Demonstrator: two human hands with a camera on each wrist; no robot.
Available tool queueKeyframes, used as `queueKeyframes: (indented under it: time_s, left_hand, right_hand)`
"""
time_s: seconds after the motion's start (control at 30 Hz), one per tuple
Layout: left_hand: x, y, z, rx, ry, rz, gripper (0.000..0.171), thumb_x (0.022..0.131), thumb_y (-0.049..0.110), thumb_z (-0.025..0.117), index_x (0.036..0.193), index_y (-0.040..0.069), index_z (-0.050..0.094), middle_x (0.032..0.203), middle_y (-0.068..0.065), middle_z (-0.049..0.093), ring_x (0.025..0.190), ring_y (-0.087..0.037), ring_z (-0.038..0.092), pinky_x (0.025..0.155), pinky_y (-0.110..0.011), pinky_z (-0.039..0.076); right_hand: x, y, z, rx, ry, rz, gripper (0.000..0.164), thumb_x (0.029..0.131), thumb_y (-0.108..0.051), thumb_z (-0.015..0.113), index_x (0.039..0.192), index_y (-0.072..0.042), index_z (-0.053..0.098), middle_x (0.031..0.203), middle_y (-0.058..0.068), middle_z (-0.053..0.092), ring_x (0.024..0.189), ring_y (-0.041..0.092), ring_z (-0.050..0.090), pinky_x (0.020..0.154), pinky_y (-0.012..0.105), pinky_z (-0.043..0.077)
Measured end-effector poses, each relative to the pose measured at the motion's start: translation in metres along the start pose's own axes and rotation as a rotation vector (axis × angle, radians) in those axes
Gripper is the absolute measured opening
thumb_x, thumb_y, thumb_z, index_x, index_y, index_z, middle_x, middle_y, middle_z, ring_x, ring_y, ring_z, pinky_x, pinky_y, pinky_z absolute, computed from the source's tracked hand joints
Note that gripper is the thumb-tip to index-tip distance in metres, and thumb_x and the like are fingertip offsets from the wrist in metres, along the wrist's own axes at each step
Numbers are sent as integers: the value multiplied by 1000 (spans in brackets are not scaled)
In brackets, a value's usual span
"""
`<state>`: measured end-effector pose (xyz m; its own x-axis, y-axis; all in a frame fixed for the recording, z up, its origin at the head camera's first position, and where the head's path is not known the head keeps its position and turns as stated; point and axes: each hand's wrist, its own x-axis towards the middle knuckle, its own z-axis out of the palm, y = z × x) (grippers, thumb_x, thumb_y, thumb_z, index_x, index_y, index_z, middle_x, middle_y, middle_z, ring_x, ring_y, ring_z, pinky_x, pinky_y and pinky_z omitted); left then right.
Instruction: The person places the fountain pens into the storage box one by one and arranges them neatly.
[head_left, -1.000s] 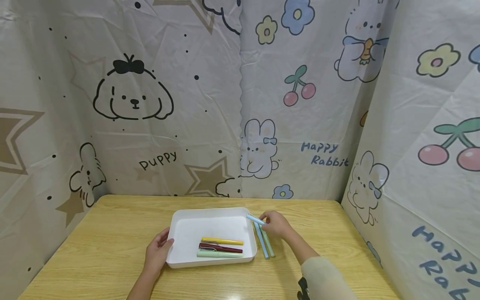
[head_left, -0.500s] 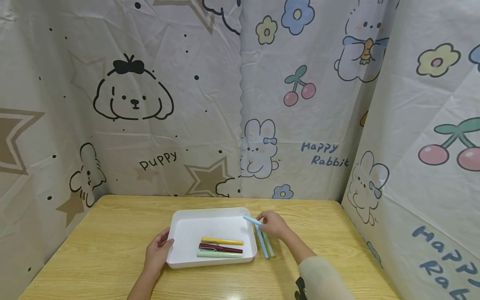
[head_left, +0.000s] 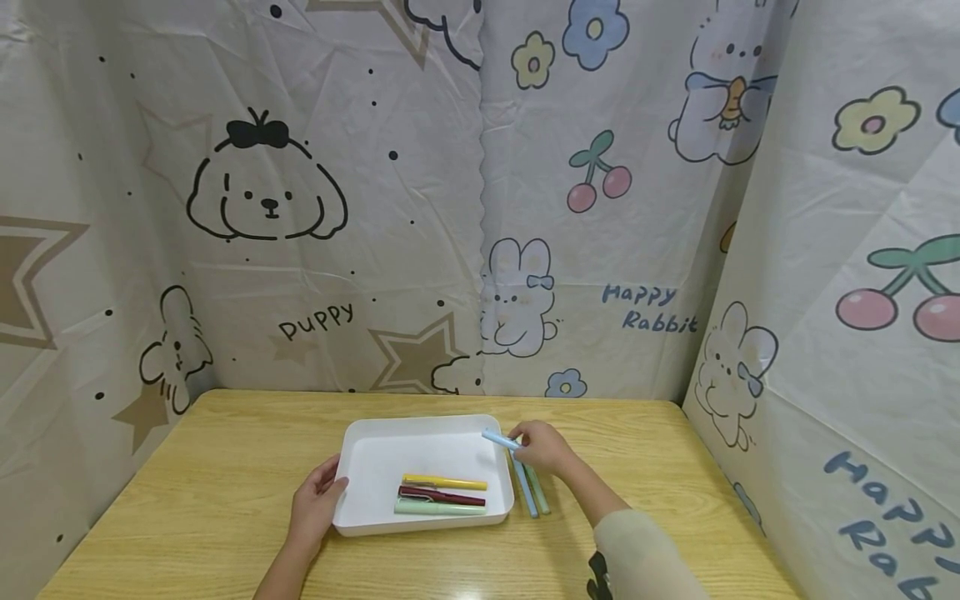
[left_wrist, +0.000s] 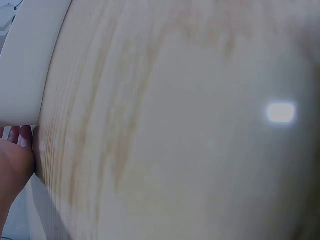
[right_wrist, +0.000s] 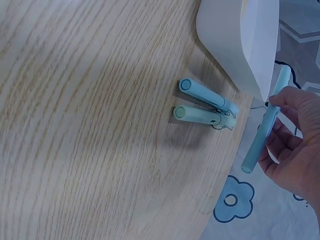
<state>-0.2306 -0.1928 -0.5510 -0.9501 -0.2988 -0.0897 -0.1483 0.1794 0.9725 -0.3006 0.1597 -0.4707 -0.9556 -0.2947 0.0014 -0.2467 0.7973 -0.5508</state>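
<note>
My left hand grips the left end of the white tray, its thumb at the rim. Inside the tray lie a yellow pen, a dark red pen and a light green pen, side by side. My right hand pinches a light blue pen between thumb and fingers, its far end over the tray's right rim. Below that hand, a second light blue pen and another light green pen lie on the table, clips toward the far side.
The tray stands on a wood-grain table. A printed cloth hangs behind the table's far edge, and more cloth runs along the right side. A bright light spot reflects off the tabletop.
My right hand has moved slightly left with the light blue pen, bringing its tip farther over the tray's right rim. The left hand and tray have stayed put.
</note>
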Motion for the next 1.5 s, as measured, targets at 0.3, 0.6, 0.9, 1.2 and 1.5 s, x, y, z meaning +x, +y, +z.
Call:
queueKeyframes:
  time_s: [0.3, 0.6, 0.9, 1.2, 1.5]
  left_hand:
    - [0, 1, 0, -2, 0, -3, 48, 92, 10, 51, 139, 4, 40, 141, -22, 43, 126, -31, 44, 98, -31, 42]
    - [-2, 1, 0, 0, -3, 1, 48, 92, 10, 51, 139, 4, 41, 141, -22, 44, 126, -30, 45, 85, -13, 41]
    - [-2, 3, 0, -7, -5, -3, 48, 93, 11, 51, 139, 4, 41, 141, -22, 44, 125, -30, 45, 90, -18, 42]
    - [-2, 3, -1, -2, -5, 2, 48, 93, 11, 50, 139, 3, 41, 141, -22, 44, 125, -30, 45, 78, -5, 38]
    - [-2, 2, -1, -4, -3, 3, 48, 93, 10, 51, 139, 3, 41, 141, -22, 44, 126, -30, 45, 79, -6, 37]
  right_hand:
    - [0, -8, -1, 4, -9, 8, 26, 76, -5, 64, 102, -4, 67, 78, 6, 56, 65, 15, 46, 56, 25, 39]
    - [0, -11, 1, 4, -8, -5, 24, 76, -4, 65, 100, -4, 68, 77, 4, 55, 65, 15, 46, 56, 25, 38]
    - [1, -14, 2, -3, -14, -16, 24, 76, -7, 66, 100, -5, 68, 75, 4, 55, 64, 15, 46, 54, 25, 38]
    - [4, -16, 6, 9, -44, -43, 24, 76, -6, 65, 100, -3, 67, 73, 3, 54, 62, 14, 45, 53, 24, 38]
    - [6, -22, 8, -11, -72, -42, 25, 77, -8, 65, 102, -5, 67, 76, 4, 56, 63, 14, 46, 54, 25, 39]
